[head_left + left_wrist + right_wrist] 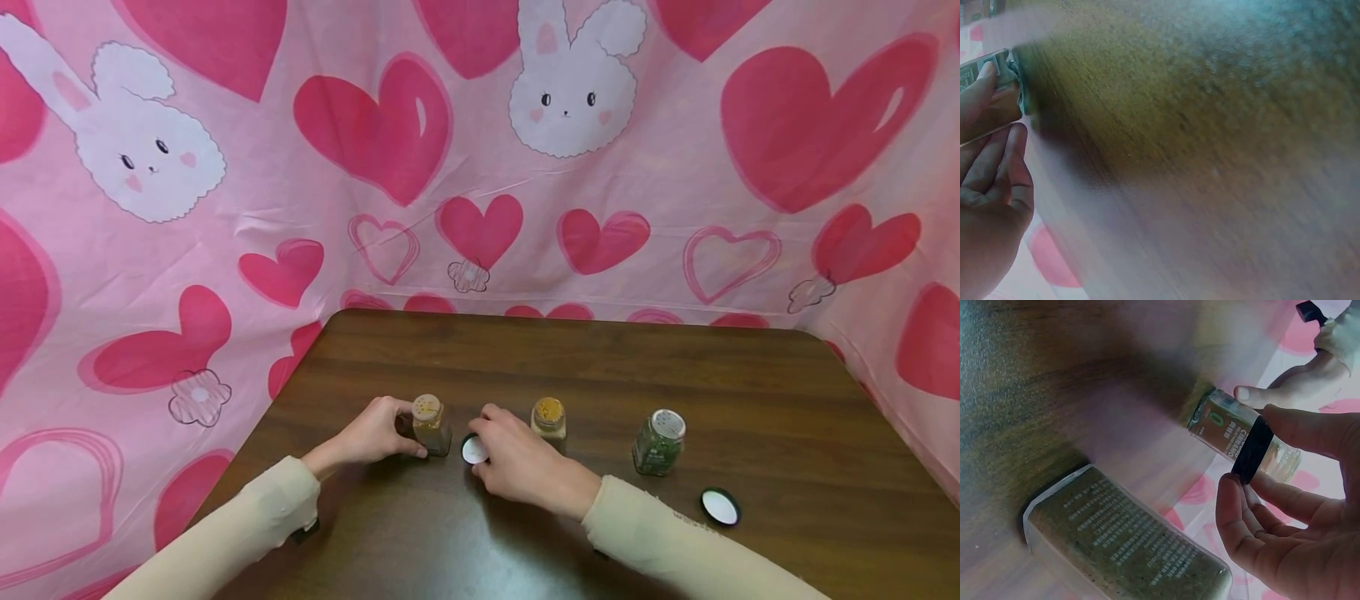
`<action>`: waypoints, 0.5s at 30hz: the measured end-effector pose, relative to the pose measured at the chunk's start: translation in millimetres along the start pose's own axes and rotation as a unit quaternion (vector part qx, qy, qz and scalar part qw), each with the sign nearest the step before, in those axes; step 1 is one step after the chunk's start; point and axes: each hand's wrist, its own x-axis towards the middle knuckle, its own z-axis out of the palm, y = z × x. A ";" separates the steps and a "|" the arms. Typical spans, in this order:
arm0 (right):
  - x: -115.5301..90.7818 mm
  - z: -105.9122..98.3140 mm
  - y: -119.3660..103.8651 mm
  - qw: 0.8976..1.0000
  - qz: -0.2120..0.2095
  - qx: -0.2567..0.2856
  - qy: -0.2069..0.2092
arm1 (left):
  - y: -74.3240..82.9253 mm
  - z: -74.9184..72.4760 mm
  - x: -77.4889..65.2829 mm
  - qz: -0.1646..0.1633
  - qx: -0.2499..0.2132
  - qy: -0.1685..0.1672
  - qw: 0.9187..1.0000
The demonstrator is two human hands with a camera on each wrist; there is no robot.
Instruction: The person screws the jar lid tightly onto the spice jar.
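My left hand (372, 433) holds a glass spice jar (432, 435) with brown contents and a perforated shaker top, upright on the table. In the left wrist view the thumb and fingers lie on either side of that jar (997, 100). Close to its right, my right hand (525, 467) pinches a black jar lid (1252, 450), its white inside facing up in the head view. Just beyond the right hand stands a second spice jar (550, 423) with a yellowish top, partly hidden by the hand.
Farther right is a jar of green herbs (658, 443) with a shaker top. Near it another black lid (721, 507) lies white side up. The brown wooden table (570, 358) meets a pink heart-patterned cloth (495, 175) at its back and left.
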 end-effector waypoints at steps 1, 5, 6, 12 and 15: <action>0.1 -0.6 -0.3 1.000 0.000 0.001 0.001 | -0.4 0.0 0.1 0.000 0.001 0.000 1.000; 1.1 -1.9 -0.8 1.000 -0.001 0.000 0.006 | -1.6 0.0 -0.1 -0.002 0.001 0.000 1.000; 1.5 -2.1 -0.9 1.000 -0.002 -0.001 0.008 | -1.6 0.0 -0.3 -0.003 0.001 0.000 1.000; 3.5 -2.9 -1.2 1.000 0.000 0.002 0.008 | -1.1 -0.1 -0.3 -0.002 0.001 -0.001 1.000; 4.6 -3.6 -1.2 1.000 0.005 0.011 0.004 | -1.0 -0.4 0.0 -0.001 0.009 0.001 1.000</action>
